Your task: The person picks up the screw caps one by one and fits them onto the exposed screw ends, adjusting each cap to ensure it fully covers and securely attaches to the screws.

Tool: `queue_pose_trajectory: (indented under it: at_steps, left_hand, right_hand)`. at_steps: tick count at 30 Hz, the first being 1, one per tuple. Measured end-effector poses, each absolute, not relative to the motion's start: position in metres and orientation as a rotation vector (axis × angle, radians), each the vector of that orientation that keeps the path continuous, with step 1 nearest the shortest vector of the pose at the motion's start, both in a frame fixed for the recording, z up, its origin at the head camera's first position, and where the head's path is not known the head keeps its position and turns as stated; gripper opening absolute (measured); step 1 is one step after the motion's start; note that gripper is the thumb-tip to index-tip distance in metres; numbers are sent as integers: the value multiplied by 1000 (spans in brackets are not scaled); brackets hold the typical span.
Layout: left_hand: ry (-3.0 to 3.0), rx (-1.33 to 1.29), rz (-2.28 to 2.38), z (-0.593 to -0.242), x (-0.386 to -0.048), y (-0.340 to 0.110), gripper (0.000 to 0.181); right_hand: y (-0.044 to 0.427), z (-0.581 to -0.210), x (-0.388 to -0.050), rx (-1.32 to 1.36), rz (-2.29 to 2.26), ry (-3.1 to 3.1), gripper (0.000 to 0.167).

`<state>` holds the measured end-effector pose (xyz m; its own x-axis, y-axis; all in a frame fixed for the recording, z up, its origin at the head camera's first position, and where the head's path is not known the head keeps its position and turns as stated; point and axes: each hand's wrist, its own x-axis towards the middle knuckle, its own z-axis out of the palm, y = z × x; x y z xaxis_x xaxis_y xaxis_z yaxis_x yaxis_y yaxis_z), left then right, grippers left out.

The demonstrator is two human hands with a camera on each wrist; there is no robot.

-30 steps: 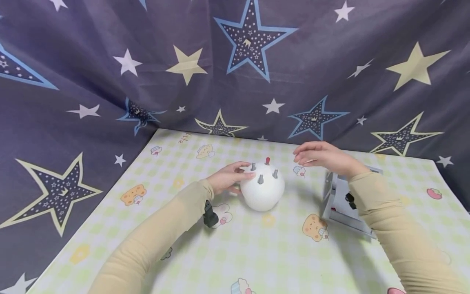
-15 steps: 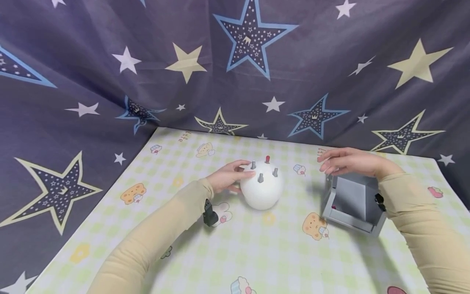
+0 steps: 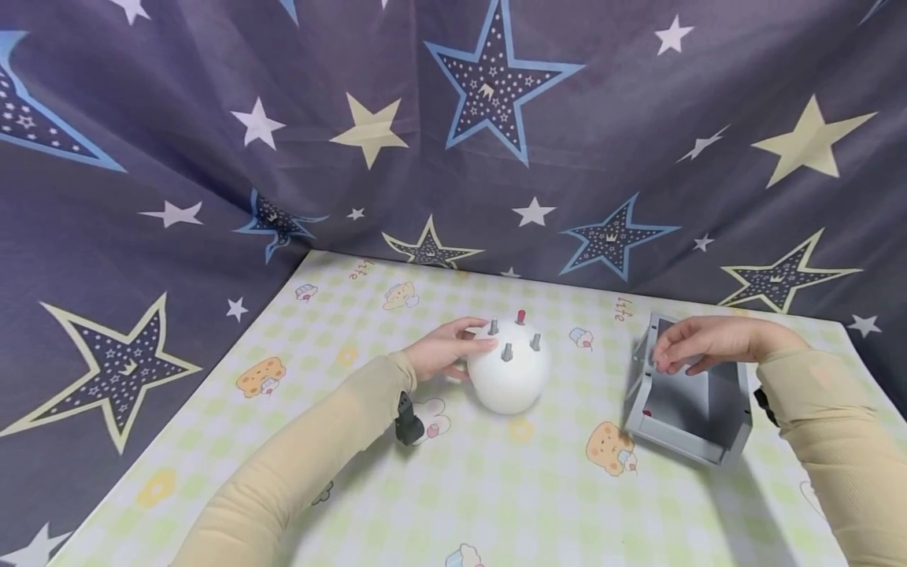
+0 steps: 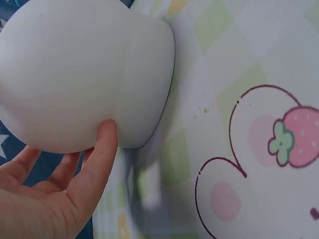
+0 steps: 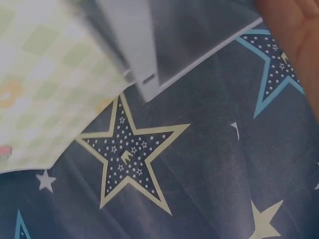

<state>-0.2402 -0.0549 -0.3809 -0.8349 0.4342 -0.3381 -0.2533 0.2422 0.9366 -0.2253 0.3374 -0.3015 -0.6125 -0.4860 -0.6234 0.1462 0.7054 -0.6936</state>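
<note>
A rounded white object [image 3: 509, 379] stands on the table, with several grey pegs [image 3: 507, 352] and one red peg [image 3: 520, 316] sticking up from its top. My left hand [image 3: 445, 348] rests against its left side, fingers spread round it; the left wrist view shows a fingertip of that hand [image 4: 75, 189] touching the white surface [image 4: 65, 74]. Over the left part of a grey open-topped box [image 3: 680, 449] is my right hand [image 3: 716, 342], fingers bent downward. Whether those fingertips hold anything cannot be made out. In the right wrist view the box [image 5: 134, 45] is blurred.
A patterned cloth [image 3: 354, 488] covers the table, printed with cartoon pictures. Behind the table and at its left hangs a dark curtain [image 3: 581, 157] with stars. A small red spot [image 3: 647, 413] shows on the box's near left corner.
My right hand has moved right, away from the white object, then down to the grey box. The left hand stays at the white object. The head view has shifted slightly.
</note>
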Motion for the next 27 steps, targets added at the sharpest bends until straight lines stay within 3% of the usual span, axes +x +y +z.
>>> queue_pose_trajectory:
  at_steps: [8, 15, 20, 23, 27]
  left_hand:
    - [1975, 166, 1640, -381, -239, -55, 59]
    - [1971, 176, 1646, -383, -239, -56, 59]
    - [1978, 176, 1644, -383, -239, -56, 58]
    - [1974, 171, 1642, -382, -239, -55, 59]
    - [1974, 165, 1645, -381, -239, -55, 60]
  right_hand:
    - [335, -312, -226, -202, -776, 2103, 21]
    - [326, -329, -222, -246, -508, 2279, 36]
    - [317, -342, -217, -238, -360, 2322, 31]
    - [313, -347, -216, -187, -363, 2310, 27]
    - [310, -351, -219, -74, -525, 2219, 36]
